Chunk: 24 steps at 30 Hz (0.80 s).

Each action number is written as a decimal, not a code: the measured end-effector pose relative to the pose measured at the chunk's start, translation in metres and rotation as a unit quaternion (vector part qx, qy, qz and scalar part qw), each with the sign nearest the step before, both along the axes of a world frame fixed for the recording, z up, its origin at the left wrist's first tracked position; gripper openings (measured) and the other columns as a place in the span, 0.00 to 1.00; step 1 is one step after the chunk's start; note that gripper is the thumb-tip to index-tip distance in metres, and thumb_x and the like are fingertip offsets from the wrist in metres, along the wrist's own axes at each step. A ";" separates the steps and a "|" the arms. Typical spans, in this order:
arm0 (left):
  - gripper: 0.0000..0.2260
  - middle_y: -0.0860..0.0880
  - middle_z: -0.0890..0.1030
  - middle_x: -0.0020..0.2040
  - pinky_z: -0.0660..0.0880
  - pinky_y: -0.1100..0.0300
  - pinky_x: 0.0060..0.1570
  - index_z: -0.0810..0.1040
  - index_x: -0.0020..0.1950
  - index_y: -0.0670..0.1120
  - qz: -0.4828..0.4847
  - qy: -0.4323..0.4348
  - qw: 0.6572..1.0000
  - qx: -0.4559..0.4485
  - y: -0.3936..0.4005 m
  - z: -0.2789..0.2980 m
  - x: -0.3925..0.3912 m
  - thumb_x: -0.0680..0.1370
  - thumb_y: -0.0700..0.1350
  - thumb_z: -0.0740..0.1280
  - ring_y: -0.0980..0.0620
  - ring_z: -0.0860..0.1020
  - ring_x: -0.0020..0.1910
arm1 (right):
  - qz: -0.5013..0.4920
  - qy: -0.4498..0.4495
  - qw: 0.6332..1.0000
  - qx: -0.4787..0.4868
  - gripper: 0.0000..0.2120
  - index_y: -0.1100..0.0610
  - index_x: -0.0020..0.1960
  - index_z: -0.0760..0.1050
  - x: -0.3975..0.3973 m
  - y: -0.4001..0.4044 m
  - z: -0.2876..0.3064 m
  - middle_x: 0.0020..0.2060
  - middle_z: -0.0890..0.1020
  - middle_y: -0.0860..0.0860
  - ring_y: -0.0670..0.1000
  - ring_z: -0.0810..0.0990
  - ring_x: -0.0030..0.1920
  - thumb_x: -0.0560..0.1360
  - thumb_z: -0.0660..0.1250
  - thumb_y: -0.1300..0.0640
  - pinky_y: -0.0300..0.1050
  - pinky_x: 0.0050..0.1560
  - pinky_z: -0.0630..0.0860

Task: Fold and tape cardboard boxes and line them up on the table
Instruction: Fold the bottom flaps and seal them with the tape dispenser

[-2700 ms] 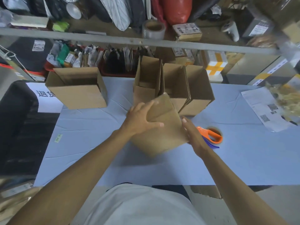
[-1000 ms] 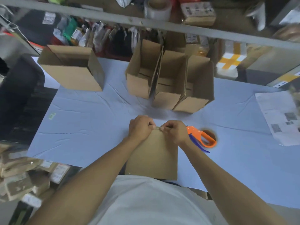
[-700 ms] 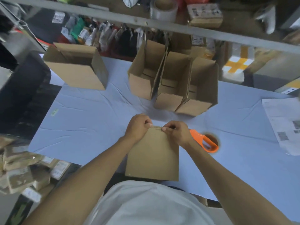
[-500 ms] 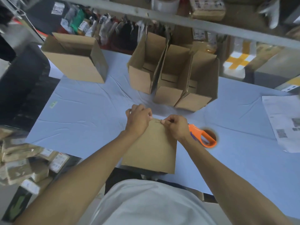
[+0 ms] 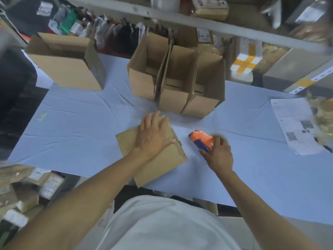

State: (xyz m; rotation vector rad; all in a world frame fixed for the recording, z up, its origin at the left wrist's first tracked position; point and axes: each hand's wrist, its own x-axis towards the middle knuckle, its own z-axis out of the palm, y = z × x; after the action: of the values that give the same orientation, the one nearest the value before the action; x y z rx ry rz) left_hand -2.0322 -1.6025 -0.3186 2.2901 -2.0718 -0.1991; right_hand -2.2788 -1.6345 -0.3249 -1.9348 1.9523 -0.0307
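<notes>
Pinning the brown folded cardboard box [image 5: 153,156] flat under the spread, empty left hand [image 5: 153,134] keeps its seam closed beside the right hand [image 5: 219,154], whose grip curls around the orange-and-blue tape dispenser [image 5: 201,139] on the blue-covered desk [image 5: 75,127].

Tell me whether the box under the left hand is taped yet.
Not yet: no tape shows on the cardboard box; tape dispenser is off it.

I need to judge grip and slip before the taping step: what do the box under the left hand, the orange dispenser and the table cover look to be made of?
Box: plain brown cardboard, matte, with sharp fold edges.
Orange dispenser: seemingly hard plastic, glossy highlights, with a blue part.
Table cover: thin pale blue sheet, creased; paper or plastic film, cannot tell which.
</notes>
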 end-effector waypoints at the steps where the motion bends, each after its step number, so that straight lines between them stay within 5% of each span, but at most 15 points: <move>1: 0.37 0.39 0.69 0.68 0.66 0.43 0.61 0.69 0.70 0.47 0.045 -0.020 0.999 -0.005 0.003 0.005 -0.008 0.69 0.69 0.66 0.38 0.66 0.65 | 0.027 0.017 0.999 0.017 0.27 0.59 0.64 0.68 -0.003 0.000 -0.002 0.60 0.76 0.57 0.61 0.75 0.57 0.71 0.74 0.51 0.51 0.47 0.72; 3: 0.34 0.42 0.71 0.64 0.68 0.47 0.54 0.70 0.67 0.49 0.106 -0.020 0.994 0.007 0.015 0.005 -0.027 0.68 0.69 0.67 0.41 0.68 0.60 | 0.068 0.017 0.997 0.019 0.29 0.57 0.71 0.64 -0.004 -0.004 -0.006 0.60 0.77 0.58 0.62 0.77 0.56 0.73 0.70 0.58 0.52 0.49 0.74; 6: 0.35 0.40 0.67 0.72 0.63 0.44 0.64 0.66 0.74 0.48 0.085 -0.008 0.996 0.002 0.030 -0.005 -0.033 0.74 0.67 0.63 0.39 0.66 0.68 | 0.137 0.005 0.990 0.039 0.38 0.51 0.79 0.53 0.002 -0.007 -0.004 0.55 0.77 0.59 0.59 0.77 0.50 0.73 0.64 0.68 0.54 0.44 0.78; 10: 0.35 0.45 0.56 0.79 0.50 0.50 0.74 0.56 0.80 0.50 -0.027 0.040 0.998 0.031 0.026 -0.008 0.005 0.77 0.66 0.58 0.42 0.55 0.76 | 0.182 -0.021 0.983 0.006 0.37 0.48 0.77 0.58 0.003 -0.015 0.008 0.58 0.75 0.58 0.59 0.75 0.52 0.72 0.60 0.70 0.52 0.49 0.76; 15: 0.32 0.47 0.54 0.80 0.46 0.57 0.76 0.58 0.79 0.47 -0.121 0.118 0.983 0.070 0.021 0.010 0.046 0.79 0.56 0.65 0.48 0.51 0.79 | 0.136 -0.170 0.975 0.047 0.29 0.41 0.72 0.63 0.010 -0.018 0.036 0.48 0.79 0.55 0.54 0.76 0.42 0.72 0.50 0.55 0.49 0.41 0.73; 18: 0.18 0.45 0.73 0.70 0.60 0.57 0.71 0.74 0.69 0.44 -0.059 0.241 0.969 0.012 0.022 0.022 0.030 0.80 0.46 0.65 0.44 0.69 0.70 | 0.133 -0.222 0.962 0.082 0.20 0.35 0.63 0.64 0.022 -0.009 0.051 0.45 0.79 0.41 0.44 0.78 0.42 0.71 0.58 0.39 0.39 0.36 0.73; 21: 0.10 0.49 0.83 0.52 0.76 0.54 0.57 0.81 0.58 0.45 0.089 0.455 0.886 0.027 0.018 0.035 0.008 0.81 0.43 0.63 0.50 0.81 0.51 | 0.153 -0.230 0.957 0.091 0.23 0.37 0.55 0.65 0.036 -0.003 0.058 0.39 0.79 0.39 0.43 0.79 0.35 0.66 0.70 0.32 0.35 0.28 0.73; 24: 0.11 0.47 0.82 0.44 0.78 0.51 0.52 0.80 0.53 0.39 0.155 0.592 0.787 0.081 0.011 0.039 -0.002 0.82 0.43 0.61 0.51 0.81 0.42 | 0.217 -0.170 0.960 0.057 0.23 0.43 0.54 0.66 0.041 -0.005 0.061 0.41 0.78 0.40 0.43 0.78 0.37 0.67 0.73 0.35 0.36 0.34 0.74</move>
State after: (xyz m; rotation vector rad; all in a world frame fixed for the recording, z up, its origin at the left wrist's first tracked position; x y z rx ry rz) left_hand -2.0344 -1.5916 -0.2798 1.6719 -1.0099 -1.3865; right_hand -2.2378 -1.6396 -0.2638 -2.0763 1.2608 -0.1201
